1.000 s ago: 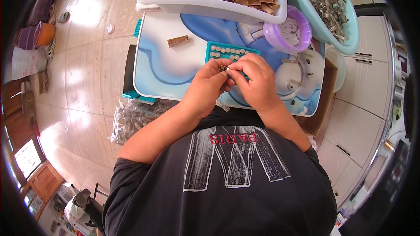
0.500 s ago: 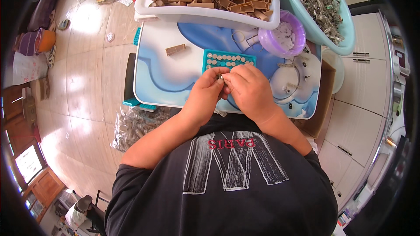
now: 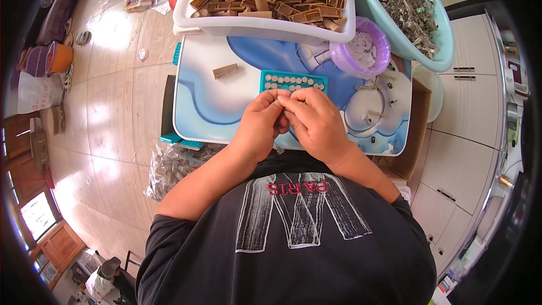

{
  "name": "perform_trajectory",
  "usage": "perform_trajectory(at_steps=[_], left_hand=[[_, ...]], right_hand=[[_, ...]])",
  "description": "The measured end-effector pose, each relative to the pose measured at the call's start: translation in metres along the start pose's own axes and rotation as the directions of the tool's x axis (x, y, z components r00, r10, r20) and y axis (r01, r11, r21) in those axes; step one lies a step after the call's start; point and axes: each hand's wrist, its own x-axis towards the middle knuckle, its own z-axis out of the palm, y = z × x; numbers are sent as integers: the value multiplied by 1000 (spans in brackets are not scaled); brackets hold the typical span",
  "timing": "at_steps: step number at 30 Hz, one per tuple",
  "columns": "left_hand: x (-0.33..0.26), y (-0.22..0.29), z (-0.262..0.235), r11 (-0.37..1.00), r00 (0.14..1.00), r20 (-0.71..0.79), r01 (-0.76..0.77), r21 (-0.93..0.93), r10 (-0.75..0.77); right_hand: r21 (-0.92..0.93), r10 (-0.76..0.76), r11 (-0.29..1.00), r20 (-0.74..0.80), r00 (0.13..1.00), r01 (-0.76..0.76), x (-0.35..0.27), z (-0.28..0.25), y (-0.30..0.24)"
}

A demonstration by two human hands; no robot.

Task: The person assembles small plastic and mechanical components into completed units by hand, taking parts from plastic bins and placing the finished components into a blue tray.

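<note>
left hand: fingertips pinched on something small, hidden from view | right hand: also pinching there, touching left | teal tray: on desk just beyond both hands, long axis left-right, equally near | brown piece: farther left

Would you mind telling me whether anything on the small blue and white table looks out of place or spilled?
Only one thing stands out: a single brown plastic channel piece lies alone on the blue and white table, apart from the white tub heaped with the same pieces. Both hands, left and right, meet just below the teal tray. Nothing looks spilled.
</note>
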Motion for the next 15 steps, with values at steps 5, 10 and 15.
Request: perform_trajectory(at_steps=[5, 10, 15], left_hand=[[1, -1, -6, 999, 998, 62, 1, -41, 1], [1, 1, -8, 988, 996, 84, 55, -143, -44], [0, 7, -6, 984, 998, 29, 53, -169, -49]], right_hand=[[40, -3, 999, 2, 1000, 3, 2, -2, 1], [78, -28, 997, -4, 1000, 28, 2, -2, 1], [50, -102, 993, -114, 988, 108, 21, -24, 1]])
